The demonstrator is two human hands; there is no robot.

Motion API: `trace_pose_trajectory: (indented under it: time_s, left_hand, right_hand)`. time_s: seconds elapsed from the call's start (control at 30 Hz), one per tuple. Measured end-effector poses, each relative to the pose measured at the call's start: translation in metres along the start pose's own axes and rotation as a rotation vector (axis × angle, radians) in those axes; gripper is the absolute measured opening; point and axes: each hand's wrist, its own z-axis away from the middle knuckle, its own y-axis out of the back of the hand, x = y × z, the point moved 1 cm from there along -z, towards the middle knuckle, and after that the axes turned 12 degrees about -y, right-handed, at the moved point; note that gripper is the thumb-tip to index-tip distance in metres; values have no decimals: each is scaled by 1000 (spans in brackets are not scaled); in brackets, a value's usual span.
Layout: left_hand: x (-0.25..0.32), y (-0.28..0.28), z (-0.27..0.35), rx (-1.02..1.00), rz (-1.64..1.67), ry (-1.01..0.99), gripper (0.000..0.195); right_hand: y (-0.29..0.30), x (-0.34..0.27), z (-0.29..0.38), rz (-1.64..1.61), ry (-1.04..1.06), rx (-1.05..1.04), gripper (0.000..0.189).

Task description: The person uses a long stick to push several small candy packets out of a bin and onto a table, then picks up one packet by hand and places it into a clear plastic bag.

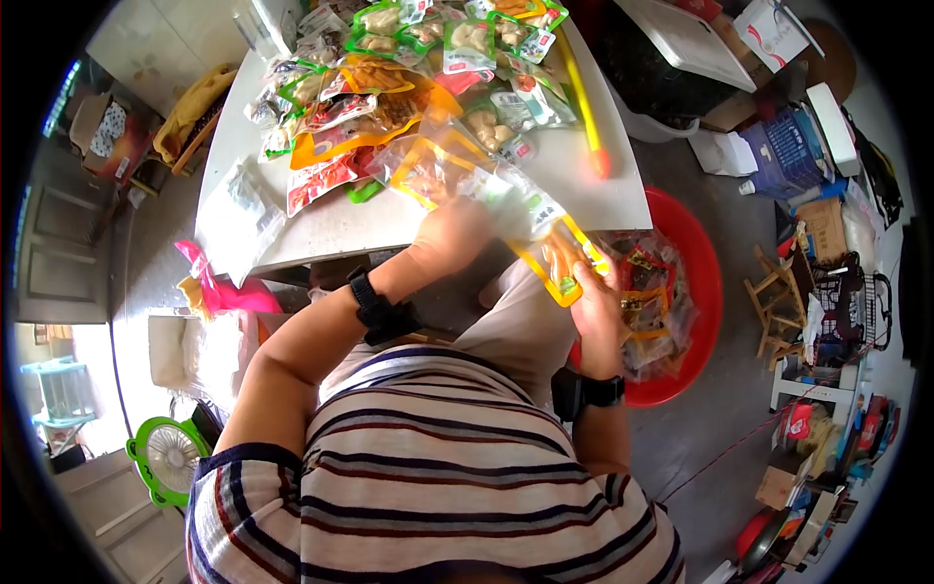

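Note:
My right hand (pixel 597 292) grips a clear food packet with a yellow-orange border (pixel 559 255), apparently of chicken feet, tilted off the table's front edge. My left hand (pixel 454 235) is curled over the table edge, its fingers motion-blurred against clear plastic packaging. Whether those fingers pinch the plastic is not plain. Just beyond the left hand is another orange-bordered packet (pixel 430 171). A pile of sealed food packets, among them a green-bordered one (pixel 469 45) and a red and white one (pixel 319 182), covers the far part of the white table (pixel 350 232).
A red basin (pixel 706 321) holding several packets and wrappers stands on the floor at right. On the table are a yellow stick with an orange tip (pixel 580 102) and a crumpled clear bag (pixel 244 212). A green fan (pixel 171 456) stands at left; clutter, including a wooden folding stool (pixel 781 299), lines the right.

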Motion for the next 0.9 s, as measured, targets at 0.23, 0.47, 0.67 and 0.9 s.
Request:
trace_pose_trajectory:
  time_s: [0.23,0.47,0.67,0.9]
  left_hand:
    - [11,2,1,25,-77,30,8]
    - [21,9,3,52,-166,-9,8]
    - [26,8,10,123,-189,-148,15]
    - [20,0,20,179,-216,-184,19]
  right_hand:
    - [-8,1,-17,-87,-182,-180,35]
    - [-45,21,-44,-240,-267,-171,34]
    - [-67,20,-46,595,-159,-36,30]
    - [-57,14,-43,198,-467,-125,15]
